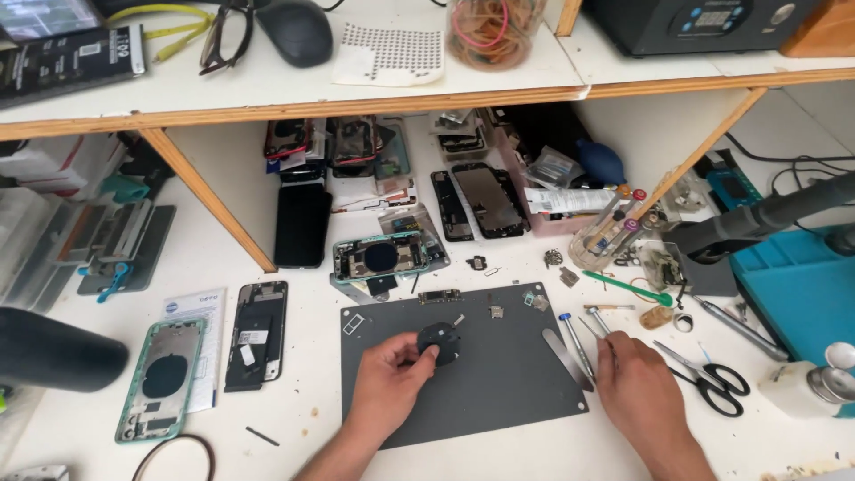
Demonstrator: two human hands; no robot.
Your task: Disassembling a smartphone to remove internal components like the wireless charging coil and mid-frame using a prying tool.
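Both forearms come up from the bottom edge onto a dark grey rectangular work mat (499, 392) lying on a white workbench (303, 419). On the mat, the left hand (385, 385) is curled, its thumb and fingertips closed on the near edge of a small round black coil-like part (440, 341) that lies near the mat's middle. Over the mat's right edge, the right hand (634, 385) is loosely curled, fingers pinched around the lower end of thin silver tweezers (598, 322) whose tips point up and away. Just left of the tweezers lie a slim blue-handled screwdriver (574, 343) and a flat metal pry blade (565, 356), both resting across the mat's right border. Right of that hand sit black-handled scissors (710, 378), and a green plastic spudger (630, 289) lies farther back. On the bench left of the mat rest a mint-green phone rear housing (163, 378) and, beside it, a black phone frame (256, 334). Behind the mat sits another green opened phone body (381, 256), with more dismantled phone parts under a white wooden shelf (294, 93).
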